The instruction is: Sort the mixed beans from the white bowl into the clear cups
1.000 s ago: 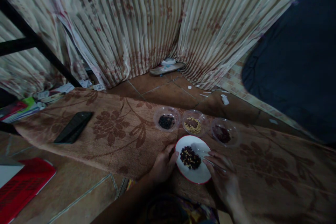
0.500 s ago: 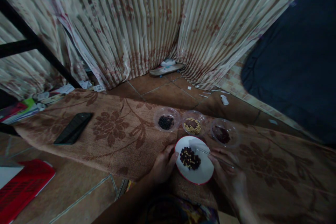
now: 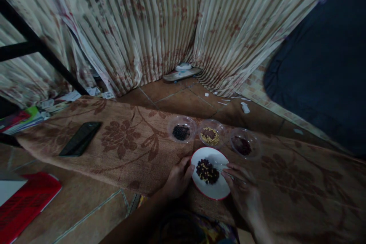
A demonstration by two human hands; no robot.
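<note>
A white bowl (image 3: pixel 211 192) with a red rim holds a heap of mixed dark and yellow beans (image 3: pixel 207 171). My left hand (image 3: pixel 180 177) grips its left rim, thumb over the edge. Over the right side of the bowl, my right hand (image 3: pixel 243 187) is closed around thin metal tweezers (image 3: pixel 221 167), whose tips reach to the beans; whether a bean is between them is too small to tell. Just beyond the bowl stand three clear plastic cups: one with black beans (image 3: pixel 180 132), one with yellow beans (image 3: pixel 210 136), one with dark red beans (image 3: pixel 242 145).
A brown flowered cloth (image 3: pixel 128 167) covers the long table. At its left lies a black phone (image 3: pixel 80 139). A red packet (image 3: pixel 34 198) is on the tiled floor at lower left. Behind are striped curtains (image 3: pixel 160 26), a skateboard (image 3: pixel 181 74) and paper scraps.
My right hand has moved left and inward over the bowl, bringing the tweezers to the beans. My left hand and the bowl are nearly still.
</note>
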